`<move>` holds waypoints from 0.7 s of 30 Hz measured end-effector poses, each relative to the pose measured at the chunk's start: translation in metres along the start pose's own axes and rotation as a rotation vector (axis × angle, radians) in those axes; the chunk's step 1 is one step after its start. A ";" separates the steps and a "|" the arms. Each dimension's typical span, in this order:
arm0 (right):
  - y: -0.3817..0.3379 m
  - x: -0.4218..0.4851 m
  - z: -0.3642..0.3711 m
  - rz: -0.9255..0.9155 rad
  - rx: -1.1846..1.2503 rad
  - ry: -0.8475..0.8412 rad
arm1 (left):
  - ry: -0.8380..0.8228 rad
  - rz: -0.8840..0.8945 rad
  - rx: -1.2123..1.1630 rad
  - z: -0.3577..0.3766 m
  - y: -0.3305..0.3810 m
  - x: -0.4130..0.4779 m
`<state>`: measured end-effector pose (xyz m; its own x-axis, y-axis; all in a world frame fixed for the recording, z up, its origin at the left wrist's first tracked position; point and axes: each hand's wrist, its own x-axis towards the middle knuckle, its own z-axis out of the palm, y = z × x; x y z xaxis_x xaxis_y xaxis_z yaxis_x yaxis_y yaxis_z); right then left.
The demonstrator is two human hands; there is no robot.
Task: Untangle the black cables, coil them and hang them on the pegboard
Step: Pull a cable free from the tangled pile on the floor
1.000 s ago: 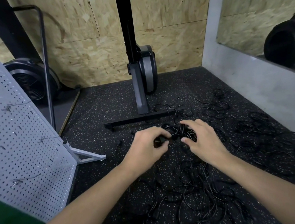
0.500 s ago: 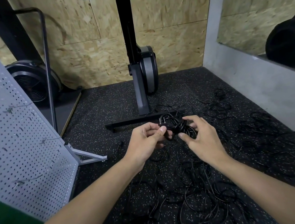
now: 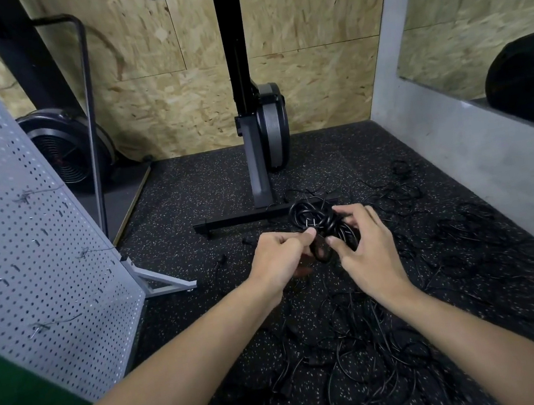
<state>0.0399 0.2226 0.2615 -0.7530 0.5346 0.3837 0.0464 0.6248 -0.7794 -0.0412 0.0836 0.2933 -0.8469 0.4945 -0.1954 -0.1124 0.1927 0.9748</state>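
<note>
A bundle of coiled black cable (image 3: 319, 221) with a metal-pinned plug hangs between my two hands, above the floor. My left hand (image 3: 280, 259) pinches the cable near the plug with thumb and forefinger. My right hand (image 3: 366, 251) holds the coil's right side, fingers curled over the loops and thumb under them. Many loose black cables (image 3: 369, 353) lie tangled on the speckled rubber floor below and to the right. The white pegboard (image 3: 31, 249) stands tilted at the left, with several metal hooks on it.
A black exercise machine (image 3: 258, 156) stands on its crossbar foot just behind my hands. A fan-wheel machine (image 3: 67, 152) sits at the back left. The pegboard's white foot (image 3: 161, 279) juts onto the floor. A grey wall with a mirror (image 3: 486, 150) bounds the right side.
Both hands have lifted the coil up and slightly away from me. My left hand shifted its pinch toward the plug, while my right hand wrapped further round the loops.
</note>
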 end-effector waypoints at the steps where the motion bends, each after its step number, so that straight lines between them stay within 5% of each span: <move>1: -0.001 0.000 -0.001 -0.004 0.002 0.002 | -0.012 -0.004 -0.022 -0.001 0.001 0.001; 13: 0.005 0.000 -0.006 -0.044 0.058 -0.089 | -0.066 -0.149 -0.133 -0.020 0.002 0.013; 21: -0.001 0.010 -0.015 0.082 0.141 -0.485 | -0.109 -0.157 -0.010 -0.028 0.002 0.015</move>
<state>0.0426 0.2356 0.2738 -0.9700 0.2325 0.0704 0.0545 0.4908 -0.8696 -0.0690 0.0677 0.2957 -0.7574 0.5480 -0.3550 -0.2443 0.2663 0.9324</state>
